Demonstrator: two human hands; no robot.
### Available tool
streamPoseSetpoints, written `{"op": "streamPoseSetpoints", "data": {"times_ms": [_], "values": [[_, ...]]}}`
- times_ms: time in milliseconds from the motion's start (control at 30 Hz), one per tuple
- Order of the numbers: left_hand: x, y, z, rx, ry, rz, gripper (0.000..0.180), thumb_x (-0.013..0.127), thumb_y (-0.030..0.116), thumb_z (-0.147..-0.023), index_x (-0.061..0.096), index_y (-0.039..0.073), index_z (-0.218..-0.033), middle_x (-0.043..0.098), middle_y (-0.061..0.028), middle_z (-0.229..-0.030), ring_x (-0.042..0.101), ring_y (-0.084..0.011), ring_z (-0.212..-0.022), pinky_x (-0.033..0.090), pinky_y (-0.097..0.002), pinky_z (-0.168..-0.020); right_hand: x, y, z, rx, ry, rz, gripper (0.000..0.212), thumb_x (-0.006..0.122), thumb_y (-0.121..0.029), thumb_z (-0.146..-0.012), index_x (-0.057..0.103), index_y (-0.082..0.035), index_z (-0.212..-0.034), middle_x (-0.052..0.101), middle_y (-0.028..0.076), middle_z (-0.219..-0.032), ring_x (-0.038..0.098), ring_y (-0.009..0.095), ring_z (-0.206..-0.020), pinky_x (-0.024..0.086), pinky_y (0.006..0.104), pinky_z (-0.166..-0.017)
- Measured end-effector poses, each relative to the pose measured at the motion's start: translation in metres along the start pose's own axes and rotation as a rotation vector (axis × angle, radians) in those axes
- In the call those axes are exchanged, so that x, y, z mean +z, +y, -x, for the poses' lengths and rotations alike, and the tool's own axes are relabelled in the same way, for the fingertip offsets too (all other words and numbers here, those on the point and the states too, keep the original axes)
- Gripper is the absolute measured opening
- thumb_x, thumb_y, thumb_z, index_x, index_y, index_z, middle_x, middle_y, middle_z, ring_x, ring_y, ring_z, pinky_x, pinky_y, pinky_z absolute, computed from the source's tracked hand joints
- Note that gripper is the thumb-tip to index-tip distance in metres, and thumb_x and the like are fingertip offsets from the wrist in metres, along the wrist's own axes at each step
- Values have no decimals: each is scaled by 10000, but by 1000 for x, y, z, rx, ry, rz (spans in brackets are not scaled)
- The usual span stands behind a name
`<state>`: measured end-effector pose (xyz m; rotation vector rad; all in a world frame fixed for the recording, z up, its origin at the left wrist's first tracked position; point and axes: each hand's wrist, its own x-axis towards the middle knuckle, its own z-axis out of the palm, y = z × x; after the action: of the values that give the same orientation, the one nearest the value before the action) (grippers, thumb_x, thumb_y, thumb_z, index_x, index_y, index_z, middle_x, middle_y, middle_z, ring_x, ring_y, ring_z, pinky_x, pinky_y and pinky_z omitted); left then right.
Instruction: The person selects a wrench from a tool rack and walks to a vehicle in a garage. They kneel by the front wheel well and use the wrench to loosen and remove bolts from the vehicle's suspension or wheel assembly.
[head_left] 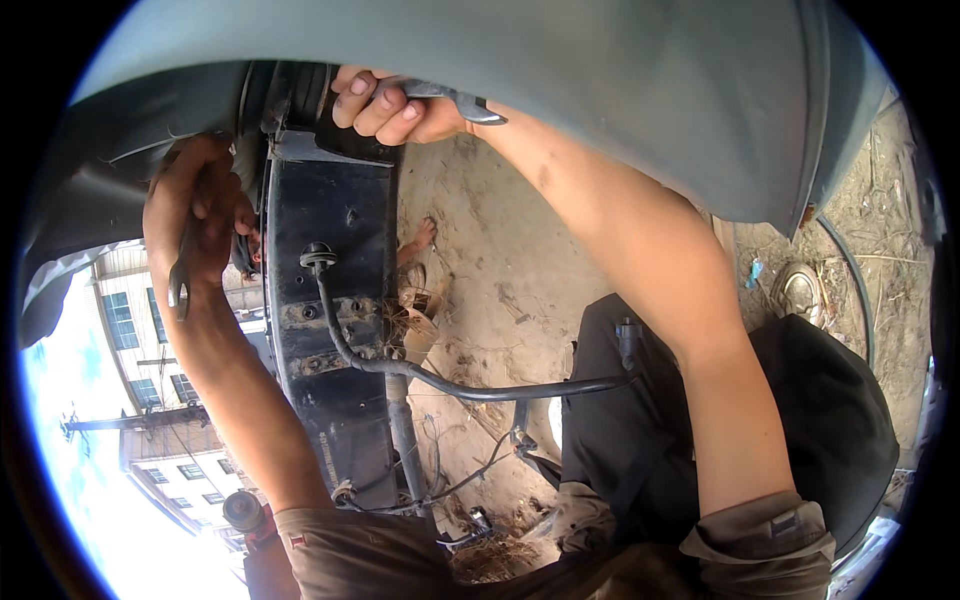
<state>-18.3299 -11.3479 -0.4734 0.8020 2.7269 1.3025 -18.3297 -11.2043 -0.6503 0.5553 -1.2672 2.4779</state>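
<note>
My right hand (400, 112) is closed around an open-end wrench (470, 103), its jaw sticking out past the wrist. That hand is at the upper end of a black metal beam (335, 215), under a grey-green vehicle panel (620, 80). On the beam's other side, my left hand (205, 195) curls its fingers round a second wrench (179, 285), whose open jaw hangs down along the forearm. What the fingertips of either hand touch is hidden in shadow. Below the hands, a black cable (450, 388) leaves a rubber grommet (318, 256) in the beam.
The cable crosses to a connector (628, 335) above my dark trousers. Thin wires (470, 475) hang near the beam's lower end. Another person's bare limb (420, 238) shows beside the beam over dirt ground (490, 270). A hose (855, 280) runs at the right; buildings (150, 345) stand left.
</note>
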Motion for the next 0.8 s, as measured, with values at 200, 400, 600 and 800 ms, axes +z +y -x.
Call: {"op": "streamPoseSetpoints", "data": {"times_ms": [200,400,600,800], "values": [[-3,4,6,2,-2,-58,146,554,121,-855,574,1,-774,329,26,-476,285,-90,-356,370,-277,-391,89,71,2,-382,580,544,494,420,-135,-969,207,127,-1330,576,226,-574,588,434,-548,482,493,-535],[4,0,3,24,41,-31,152,549,115,-853,557,11,-742,324,22,-470,268,-97,-332,385,-279,-374,104,108,-28,-488,872,373,360,378,-113,-990,277,54,-1292,588,250,-677,575,416,-558,466,475,-537],[-10,0,5,-57,7,18,118,523,64,-864,554,4,-767,332,26,-465,266,-88,-322,384,-279,-355,69,107,-7,190,447,-661,311,367,-163,-1021,364,-82,-1321,553,38,-790,414,93,-476,365,297,-430],[2,2,0,11,-13,37,113,517,59,-865,582,-25,-828,328,27,-453,276,-85,-326,382,-271,-357,-4,25,20,221,27,-331,398,481,-176,-982,417,-23,-1343,631,114,-817,501,100,-480,489,284,-453]]}}
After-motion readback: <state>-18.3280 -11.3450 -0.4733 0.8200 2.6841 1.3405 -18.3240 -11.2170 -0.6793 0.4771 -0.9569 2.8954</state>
